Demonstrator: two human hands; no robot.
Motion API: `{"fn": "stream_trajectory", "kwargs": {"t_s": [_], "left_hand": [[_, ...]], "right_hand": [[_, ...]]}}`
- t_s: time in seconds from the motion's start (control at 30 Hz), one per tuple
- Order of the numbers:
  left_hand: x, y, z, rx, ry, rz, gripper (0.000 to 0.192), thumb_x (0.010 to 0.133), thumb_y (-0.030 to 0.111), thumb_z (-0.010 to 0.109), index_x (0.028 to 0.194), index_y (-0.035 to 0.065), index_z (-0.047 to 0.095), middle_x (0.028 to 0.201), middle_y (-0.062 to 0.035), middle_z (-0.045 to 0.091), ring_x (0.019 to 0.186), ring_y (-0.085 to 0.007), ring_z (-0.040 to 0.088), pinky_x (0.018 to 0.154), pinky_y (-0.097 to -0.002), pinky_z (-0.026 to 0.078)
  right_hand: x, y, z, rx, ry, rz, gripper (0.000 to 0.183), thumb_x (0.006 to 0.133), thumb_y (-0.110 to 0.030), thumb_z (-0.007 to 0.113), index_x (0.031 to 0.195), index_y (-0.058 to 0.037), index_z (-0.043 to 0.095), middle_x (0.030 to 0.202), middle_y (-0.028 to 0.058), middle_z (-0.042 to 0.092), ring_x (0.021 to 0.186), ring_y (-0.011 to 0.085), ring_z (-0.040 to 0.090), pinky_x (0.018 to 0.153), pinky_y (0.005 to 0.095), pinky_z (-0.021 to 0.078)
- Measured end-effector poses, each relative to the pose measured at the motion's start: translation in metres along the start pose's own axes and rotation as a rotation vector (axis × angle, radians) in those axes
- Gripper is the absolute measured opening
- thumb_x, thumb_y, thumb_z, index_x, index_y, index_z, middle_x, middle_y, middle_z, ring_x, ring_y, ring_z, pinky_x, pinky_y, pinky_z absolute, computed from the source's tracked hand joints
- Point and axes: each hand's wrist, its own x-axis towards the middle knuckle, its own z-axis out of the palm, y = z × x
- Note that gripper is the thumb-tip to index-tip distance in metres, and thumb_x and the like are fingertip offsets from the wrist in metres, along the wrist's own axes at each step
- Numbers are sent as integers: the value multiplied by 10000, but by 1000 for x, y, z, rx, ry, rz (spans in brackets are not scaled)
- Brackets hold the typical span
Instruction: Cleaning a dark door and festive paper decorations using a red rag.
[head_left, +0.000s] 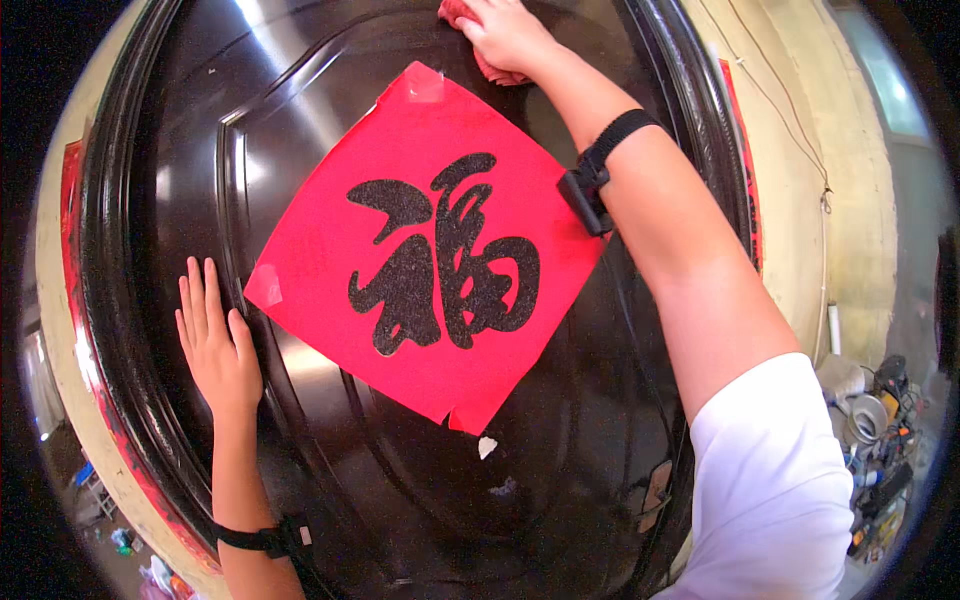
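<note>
A glossy dark door (592, 390) with raised panel mouldings fills the view. Taped to its middle is a red paper diamond (315, 225) bearing a large black glittery character; its bottom corner is torn. At the top, my right hand (502, 31) presses a crumpled red cloth (501, 73) against the door, above and to the right of the paper's top corner. My left hand (219, 349) lies flat on the door, left of the paper's left corner, fingers pointing up and holding nothing. Each arm wears a black strap with a small device.
A black moulded frame (112, 300) surrounds the door, with red paper strips (73, 202) on the wall beside it. Cords (823, 247) hang on the right wall. Mixed clutter (874, 442) lies at the lower right, and colourful bags (165, 581) at the lower left.
</note>
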Motion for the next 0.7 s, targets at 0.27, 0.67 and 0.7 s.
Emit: {"fn": "stream_trajectory", "kwargs": {"t_s": [0.27, 0.67, 0.7], "left_hand": [[-9, -19, 10, -14, 0, 30, 605, 1099, 283, 345, 1690, 153, 336, 1767, -93, 279, 1629, -336, 242, 1297, -541, 194], [-5, -17, 12, 15, 29, 38, 609, 1087, 254, 359, 1686, 146, 341, 1768, -87, 278, 1632, -323, 236, 1306, -533, 176], [-4, -12, 13, -1, 24, 25, 615, 1078, 238, 378, 1685, 143, 344, 1767, -88, 280, 1633, -317, 237, 1307, -528, 176]], "right_hand": [[-125, 59, -40, 88, -35, 452, 531, 1029, -229, 529, 1496, 23, 502, 1515, 254, 533, 1429, 428, 464, 1213, 479, 390], [-196, 122, -33, 38, -69, 643, 596, 1094, -377, 500, 1589, -47, 462, 1646, 234, 435, 1550, 386, 378, 1286, 438, 297], [-181, 128, -27, 45, -34, 620, 587, 1095, -386, 490, 1594, -77, 458, 1660, 199, 430, 1557, 360, 373, 1280, 487, 304]]}}
